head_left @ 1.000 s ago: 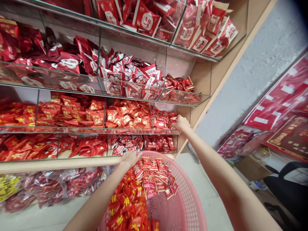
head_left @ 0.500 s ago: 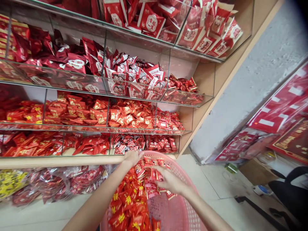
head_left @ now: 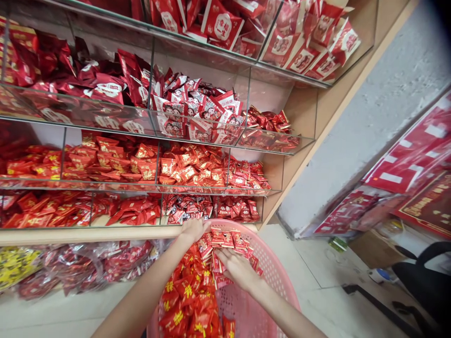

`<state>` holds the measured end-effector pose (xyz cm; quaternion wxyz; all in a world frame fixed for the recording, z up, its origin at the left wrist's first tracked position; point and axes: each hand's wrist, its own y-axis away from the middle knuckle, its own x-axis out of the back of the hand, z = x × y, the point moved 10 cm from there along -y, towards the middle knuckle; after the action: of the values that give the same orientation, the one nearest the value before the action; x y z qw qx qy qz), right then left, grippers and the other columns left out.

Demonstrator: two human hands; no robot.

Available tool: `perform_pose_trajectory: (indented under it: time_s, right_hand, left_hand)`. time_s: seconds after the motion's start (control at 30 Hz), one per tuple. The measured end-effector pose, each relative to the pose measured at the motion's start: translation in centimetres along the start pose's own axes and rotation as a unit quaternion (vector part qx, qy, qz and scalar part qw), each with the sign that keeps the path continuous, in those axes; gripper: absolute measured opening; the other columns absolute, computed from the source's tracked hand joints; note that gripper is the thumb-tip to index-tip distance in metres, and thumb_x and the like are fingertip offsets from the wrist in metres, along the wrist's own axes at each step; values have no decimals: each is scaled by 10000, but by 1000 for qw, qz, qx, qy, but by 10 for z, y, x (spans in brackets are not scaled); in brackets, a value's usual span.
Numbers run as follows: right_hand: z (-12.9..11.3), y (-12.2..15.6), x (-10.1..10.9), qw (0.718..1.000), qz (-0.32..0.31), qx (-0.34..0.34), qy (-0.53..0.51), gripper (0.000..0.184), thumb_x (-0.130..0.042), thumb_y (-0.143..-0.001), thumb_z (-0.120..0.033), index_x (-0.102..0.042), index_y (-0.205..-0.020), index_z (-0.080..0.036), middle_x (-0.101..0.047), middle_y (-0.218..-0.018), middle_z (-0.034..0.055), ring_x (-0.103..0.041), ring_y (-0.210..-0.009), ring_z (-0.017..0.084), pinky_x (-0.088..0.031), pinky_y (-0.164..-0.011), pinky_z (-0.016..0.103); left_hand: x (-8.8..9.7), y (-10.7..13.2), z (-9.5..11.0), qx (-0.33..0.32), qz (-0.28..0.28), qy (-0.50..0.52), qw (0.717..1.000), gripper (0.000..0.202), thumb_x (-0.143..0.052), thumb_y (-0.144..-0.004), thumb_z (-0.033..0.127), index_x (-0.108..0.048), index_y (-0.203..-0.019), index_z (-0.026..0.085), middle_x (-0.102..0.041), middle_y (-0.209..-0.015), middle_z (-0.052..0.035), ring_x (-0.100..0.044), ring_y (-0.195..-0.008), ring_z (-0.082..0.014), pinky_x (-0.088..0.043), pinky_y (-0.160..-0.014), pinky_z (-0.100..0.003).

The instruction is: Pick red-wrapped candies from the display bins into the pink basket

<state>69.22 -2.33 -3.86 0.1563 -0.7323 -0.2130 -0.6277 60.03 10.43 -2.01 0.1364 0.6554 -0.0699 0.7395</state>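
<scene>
A pink perforated basket (head_left: pixel 271 281) sits low in front of me, half filled with red candy packets (head_left: pixel 190 300). My left hand (head_left: pixel 193 229) is closed on the basket's far rim, pressed against the wooden shelf edge. My right hand (head_left: pixel 237 267) lies inside the basket, fingers spread flat over a pile of small red-and-white packets (head_left: pixel 225 240).
Glass-fronted shelf bins (head_left: pixel 197 188) full of red sweets rise in front of me. A wooden shelf edge (head_left: pixel 88 233) runs along the bottom, with bagged goods (head_left: pixel 81 270) under it. A grey wall (head_left: pixel 355 122), red posters (head_left: pixel 412 155) and a black chair (head_left: pixel 423 277) are to the right.
My right hand left the middle shelf bin at the right, came down into the basket and now rests on the small packets. My left hand has stayed on the rim.
</scene>
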Motion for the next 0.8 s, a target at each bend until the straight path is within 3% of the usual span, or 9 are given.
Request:
perform_pose_trajectory:
  time_s: [0.3,0.57,0.8]
  right_hand:
    - [-2,2,-2,998,49,-11,48,507,-383,-772,-36,-418,-1260,-169,-487,-1254,95,-419,-1169,208,-401,-922,320]
    - [2,5,11,994,85,-51,52,413,-376,-805,-53,-461,-1162,-242,-505,-1091,41,-467,-1027,188,-454,-743,256]
    - [10,4,9,992,77,-82,63,440,-380,-779,-45,-471,-1166,-233,-525,-1035,54,-487,-984,202,-416,-817,306]
  left_hand:
    - [-1,-1,0,-1,3,-1,1000,619,-144,-860,546,-594,-1032,158,-682,-923,-136,-621,-905,-282,-461,-764,-396]
    - [0,0,0,0,-2,5,1000,607,-145,-865,529,-581,-1059,154,-679,-939,-141,-620,-913,-276,-457,-773,-395]
    - [1,2,-1,1,-5,12,1000,599,-150,-864,526,-585,-1055,160,-680,-928,-135,-622,-905,-275,-462,-758,-391]
